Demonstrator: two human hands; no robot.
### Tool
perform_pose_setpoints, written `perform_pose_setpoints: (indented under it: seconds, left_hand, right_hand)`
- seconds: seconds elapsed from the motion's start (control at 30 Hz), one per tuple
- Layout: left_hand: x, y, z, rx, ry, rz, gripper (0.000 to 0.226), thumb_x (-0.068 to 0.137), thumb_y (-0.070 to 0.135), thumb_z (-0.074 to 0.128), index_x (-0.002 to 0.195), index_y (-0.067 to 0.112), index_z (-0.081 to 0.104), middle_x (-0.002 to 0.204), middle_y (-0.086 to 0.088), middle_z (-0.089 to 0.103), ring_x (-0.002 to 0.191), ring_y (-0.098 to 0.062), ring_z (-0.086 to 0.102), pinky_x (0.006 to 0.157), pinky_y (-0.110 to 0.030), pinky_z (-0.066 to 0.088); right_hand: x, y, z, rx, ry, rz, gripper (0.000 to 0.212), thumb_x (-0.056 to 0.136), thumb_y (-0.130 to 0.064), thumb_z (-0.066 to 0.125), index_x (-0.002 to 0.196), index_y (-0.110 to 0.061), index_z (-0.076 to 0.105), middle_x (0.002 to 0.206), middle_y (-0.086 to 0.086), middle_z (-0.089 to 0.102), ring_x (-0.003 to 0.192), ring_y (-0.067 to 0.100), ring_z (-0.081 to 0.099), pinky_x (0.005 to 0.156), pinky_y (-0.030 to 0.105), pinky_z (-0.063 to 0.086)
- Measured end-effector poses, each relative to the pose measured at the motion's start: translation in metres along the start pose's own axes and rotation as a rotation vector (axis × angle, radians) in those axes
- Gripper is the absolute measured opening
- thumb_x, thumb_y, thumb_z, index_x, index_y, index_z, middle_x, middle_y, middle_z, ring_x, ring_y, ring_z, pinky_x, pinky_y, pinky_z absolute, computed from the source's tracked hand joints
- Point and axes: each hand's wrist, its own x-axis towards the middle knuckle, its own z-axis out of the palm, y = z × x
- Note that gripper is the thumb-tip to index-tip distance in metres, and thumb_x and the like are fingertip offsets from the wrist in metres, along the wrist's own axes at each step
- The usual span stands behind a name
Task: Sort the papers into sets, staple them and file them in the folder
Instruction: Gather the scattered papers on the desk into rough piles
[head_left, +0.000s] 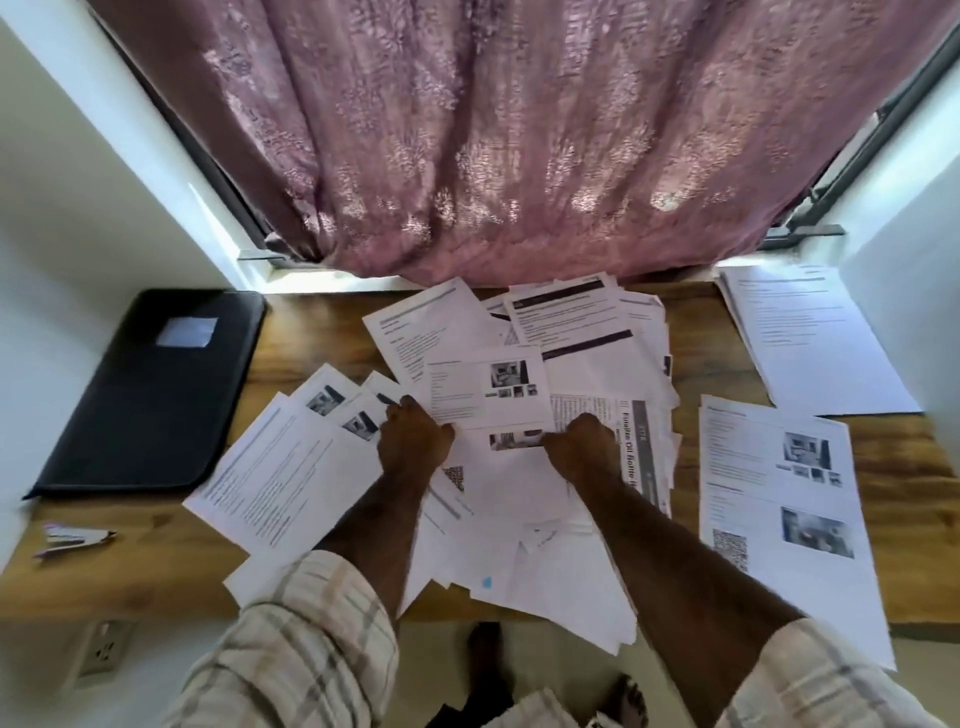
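Two hands work in the middle of a wooden table (691, 457), over a loose heap of papers (587, 343). The left hand (413, 441) has its fingers curled around the left edge of a sheet with a photo (485, 392), which lies on top of the heap. The right hand (584, 444) is curled too, knuckles up, at the near right corner of that sheet; whether it pinches that sheet or another one beneath it cannot be told.

A fanned set of pages (291, 462) spreads out to the left of the left hand, partly under the wrist. A separate set with photos and a square code (779, 499) lies on the right side of the table, and another plain text set (810, 338) sits at the far right corner.

The black folder (150, 389) lies closed at the far left, apart from the papers. The stapler (72, 540) rests near the left edge, nearer than the folder. A pink curtain (519, 130) hangs behind the table.
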Motion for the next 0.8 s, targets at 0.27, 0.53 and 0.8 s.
perform_pose_setpoints:
  seconds: [0.27, 0.53, 0.8]
  left_hand:
    - [0.013, 0.001, -0.004, -0.189, -0.125, 0.005, 0.069, 0.081, 0.045, 0.083, 0.135, 0.014, 0.052, 0.137, -0.011, 0.066, 0.122, -0.037, 0.064, 0.100, -0.050, 0.058]
    - [0.004, 0.040, 0.006, -0.388, -0.070, 0.123, 0.076, 0.082, 0.068, 0.078, 0.134, 0.017, 0.057, 0.126, -0.003, 0.063, 0.114, -0.025, 0.061, 0.098, -0.047, 0.057]
    - [-0.053, 0.133, 0.044, -0.812, -0.511, 0.069, 0.013, 0.089, 0.005, 0.081, 0.084, 0.014, 0.073, 0.086, -0.011, 0.078, 0.076, -0.027, 0.074, 0.062, -0.033, 0.058]
  right_hand:
    - [0.017, -0.012, 0.010, 0.166, -0.067, 0.023, 0.012, 0.083, -0.025, 0.079, 0.090, -0.015, 0.076, 0.102, 0.009, 0.078, 0.097, 0.032, 0.072, 0.087, 0.041, 0.061]
    - [0.009, 0.009, -0.055, 0.694, -0.068, -0.135, 0.010, 0.091, 0.000, 0.076, 0.084, -0.008, 0.075, 0.078, 0.005, 0.076, 0.069, 0.019, 0.070, 0.064, 0.028, 0.055]
    - [0.012, 0.121, -0.150, 0.878, -0.009, 0.042, 0.014, 0.089, -0.014, 0.080, 0.101, -0.009, 0.076, 0.098, 0.013, 0.080, 0.089, 0.033, 0.077, 0.080, 0.046, 0.063]
